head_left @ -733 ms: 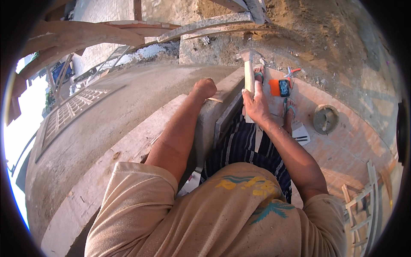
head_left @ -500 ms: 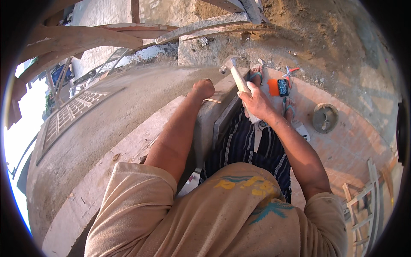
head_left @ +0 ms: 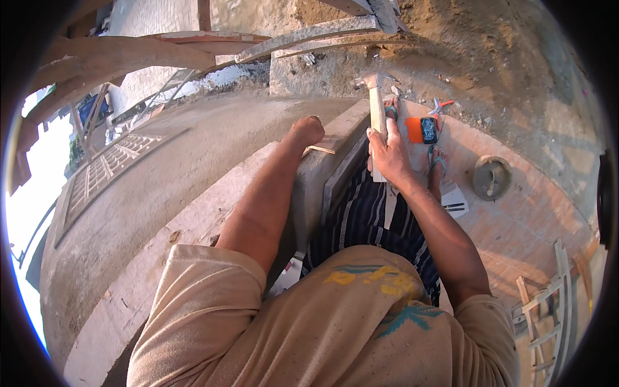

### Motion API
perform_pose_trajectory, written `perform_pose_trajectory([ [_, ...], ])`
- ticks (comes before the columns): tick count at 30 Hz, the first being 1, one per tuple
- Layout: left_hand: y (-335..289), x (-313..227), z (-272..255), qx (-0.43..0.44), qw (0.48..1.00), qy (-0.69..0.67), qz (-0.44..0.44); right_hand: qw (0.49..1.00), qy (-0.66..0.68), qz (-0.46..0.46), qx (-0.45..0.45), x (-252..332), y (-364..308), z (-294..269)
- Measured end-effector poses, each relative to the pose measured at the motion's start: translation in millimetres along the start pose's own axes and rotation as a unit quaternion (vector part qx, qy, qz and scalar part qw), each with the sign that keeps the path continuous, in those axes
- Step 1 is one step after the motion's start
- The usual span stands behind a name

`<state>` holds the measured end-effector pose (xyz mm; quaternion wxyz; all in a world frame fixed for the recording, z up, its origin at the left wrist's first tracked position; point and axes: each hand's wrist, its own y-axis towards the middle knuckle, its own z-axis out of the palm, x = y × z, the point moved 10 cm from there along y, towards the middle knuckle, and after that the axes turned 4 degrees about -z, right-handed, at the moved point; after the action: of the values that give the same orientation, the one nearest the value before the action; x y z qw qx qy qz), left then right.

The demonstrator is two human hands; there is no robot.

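Observation:
My right hand (head_left: 391, 155) is wrapped round the pale wooden handle of a claw hammer (head_left: 376, 106). The hammer's metal head points away from me, raised near the corner of the concrete ledge (head_left: 351, 119). Over that ledge my left hand (head_left: 308, 131) is closed in a fist, and whatever its fingers hold is hidden. A thin strip of wood (head_left: 326, 146) lies right beside the left hand, partly behind the wrist.
Curved wooden beams (head_left: 309, 37) cross the far side. A lattice panel (head_left: 116, 164) lies at left. On the tiled floor are a round cement-stained bucket (head_left: 492, 178), an orange-and-black case (head_left: 422, 130) and red-handled pliers (head_left: 441, 106). A wooden ladder (head_left: 551, 309) lies lower right.
The hammer has swung to the right and stands more upright, its head now farther from my left hand. My left hand has hardly moved.

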<state>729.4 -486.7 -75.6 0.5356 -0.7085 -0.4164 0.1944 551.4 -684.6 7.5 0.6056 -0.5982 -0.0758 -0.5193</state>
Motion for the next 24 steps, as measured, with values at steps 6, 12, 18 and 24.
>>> perform_pose_trajectory([
  [6,5,-10,-1,-0.013,0.998,0.059,0.034,0.968,-0.185,0.031,0.165,-67,-17,40],
  [12,16,4,8,-0.025,0.999,0.024,0.037,0.998,-0.058,-0.032,0.009,-21,-4,17],
  [18,-5,-17,-17,0.001,1.000,0.024,0.004,0.972,-0.173,0.011,0.158,-69,-4,36],
  [24,18,-1,7,-0.019,0.997,0.070,0.039,0.988,-0.092,0.058,0.105,-25,-23,39],
])
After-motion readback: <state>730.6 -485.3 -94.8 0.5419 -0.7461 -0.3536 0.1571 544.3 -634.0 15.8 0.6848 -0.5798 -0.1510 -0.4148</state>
